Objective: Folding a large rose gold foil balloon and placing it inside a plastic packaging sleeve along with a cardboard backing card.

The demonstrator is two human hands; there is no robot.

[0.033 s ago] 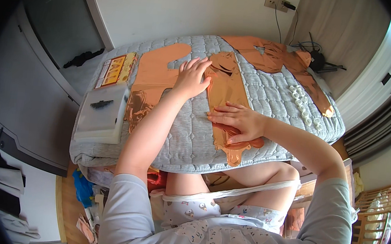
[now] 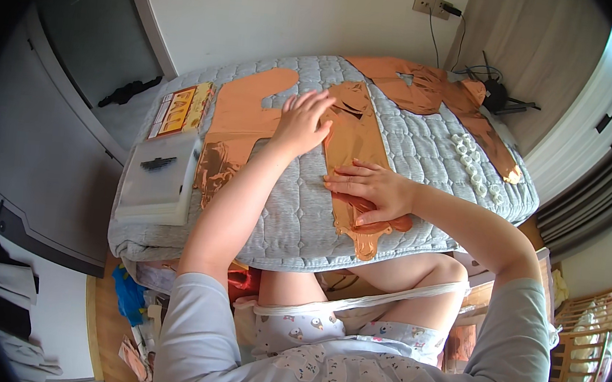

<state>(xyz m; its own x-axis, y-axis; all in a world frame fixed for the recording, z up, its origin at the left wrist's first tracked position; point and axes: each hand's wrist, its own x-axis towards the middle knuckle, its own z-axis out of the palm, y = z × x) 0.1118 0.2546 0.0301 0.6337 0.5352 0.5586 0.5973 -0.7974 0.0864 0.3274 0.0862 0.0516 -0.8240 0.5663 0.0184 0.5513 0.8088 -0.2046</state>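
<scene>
A flat, shiny rose-gold foil balloon (image 2: 363,134) lies lengthwise on the quilted grey mattress in front of me. My left hand (image 2: 302,123) is at its far left edge, fingers spread and palm down. Nearer to me, my right hand (image 2: 374,192) lies flat on the balloon, with its fingers stretched to the left. Below that hand the foil is wrinkled and bunched, ending in a narrow tab at the near end. Another flat foil balloon (image 2: 239,107) lies to the left, partly behind my left forearm. A third, crumpled foil balloon (image 2: 415,91) stretches across the far right.
Left on the mattress (image 2: 285,215) are a translucent plastic case (image 2: 157,173) and a yellow and red printed packet (image 2: 181,111). Several small white rolls (image 2: 474,167) lie at the right. A black router-like device (image 2: 503,96) with cables stands at the far right corner.
</scene>
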